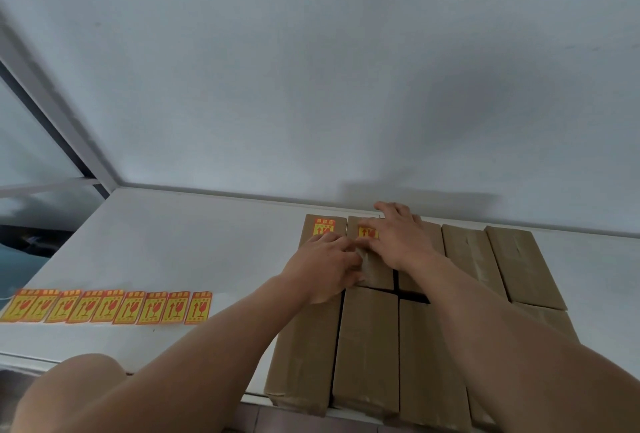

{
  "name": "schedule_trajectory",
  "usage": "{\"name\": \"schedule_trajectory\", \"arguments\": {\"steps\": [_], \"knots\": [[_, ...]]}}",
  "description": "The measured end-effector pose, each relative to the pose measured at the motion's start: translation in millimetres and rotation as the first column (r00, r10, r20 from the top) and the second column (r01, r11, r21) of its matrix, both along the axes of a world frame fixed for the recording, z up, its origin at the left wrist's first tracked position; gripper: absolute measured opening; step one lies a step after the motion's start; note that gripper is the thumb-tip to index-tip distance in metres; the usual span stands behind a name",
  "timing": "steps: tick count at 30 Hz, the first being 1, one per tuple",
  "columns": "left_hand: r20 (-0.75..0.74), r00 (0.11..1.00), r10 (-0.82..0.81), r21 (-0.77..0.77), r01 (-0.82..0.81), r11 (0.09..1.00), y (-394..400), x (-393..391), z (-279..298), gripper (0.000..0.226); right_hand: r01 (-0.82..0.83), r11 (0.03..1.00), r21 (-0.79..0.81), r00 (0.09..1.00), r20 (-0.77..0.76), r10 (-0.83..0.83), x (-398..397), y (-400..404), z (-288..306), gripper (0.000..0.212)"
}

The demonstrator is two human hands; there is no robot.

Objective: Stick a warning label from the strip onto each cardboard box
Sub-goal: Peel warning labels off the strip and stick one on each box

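Observation:
Several brown cardboard boxes lie packed in two rows on the white table. The far-left box carries a yellow and red warning label. A second label lies on the box beside it. My right hand presses flat on that label, fingers spread. My left hand rests on the same box's near part, fingers curled at the label's lower edge. A strip of several labels lies at the table's left front.
A white wall rises right behind the far boxes. A window frame runs along the left. The near boxes reach the table's front edge. My knee shows at the lower left.

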State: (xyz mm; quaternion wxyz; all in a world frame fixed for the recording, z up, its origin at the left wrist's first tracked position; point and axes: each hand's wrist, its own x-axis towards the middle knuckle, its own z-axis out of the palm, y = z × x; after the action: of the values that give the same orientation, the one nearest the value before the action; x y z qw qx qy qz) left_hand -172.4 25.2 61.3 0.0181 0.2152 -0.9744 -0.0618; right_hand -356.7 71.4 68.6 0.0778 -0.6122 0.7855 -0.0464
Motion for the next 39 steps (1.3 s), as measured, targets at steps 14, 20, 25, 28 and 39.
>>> {"name": "schedule_trajectory", "arguments": {"steps": [14, 20, 25, 28, 39], "knots": [[0.013, 1.0, -0.015, -0.009, 0.015, 1.0, -2, 0, -3, 0.041, 0.074, 0.997, 0.002, 0.997, -0.019, -0.074, -12, 18, 0, 0.055], [0.028, 0.999, -0.019, -0.019, 0.019, 1.0, -1, 1, -2, 0.041, 0.064, 0.997, 0.039, 0.998, 0.003, -0.065, -5, 16, 4, 0.052], [-0.153, 0.988, -0.024, -0.159, -0.001, 0.987, -6, 27, 1, 0.034, -0.065, 0.985, -0.161, 0.994, -0.095, 0.051, 10, 18, 14, 0.038], [-0.081, 0.997, -0.01, -0.285, -0.013, 0.959, -20, 60, 1, 0.037, -0.239, 0.954, -0.181, 0.955, -0.219, 0.198, 39, 10, 18, 0.034], [0.019, 0.974, 0.226, -0.339, -0.206, 0.918, -49, 201, -10, 0.043, -0.527, 0.841, -0.125, 0.836, -0.254, 0.486, 175, -32, 21, 0.033]]}}
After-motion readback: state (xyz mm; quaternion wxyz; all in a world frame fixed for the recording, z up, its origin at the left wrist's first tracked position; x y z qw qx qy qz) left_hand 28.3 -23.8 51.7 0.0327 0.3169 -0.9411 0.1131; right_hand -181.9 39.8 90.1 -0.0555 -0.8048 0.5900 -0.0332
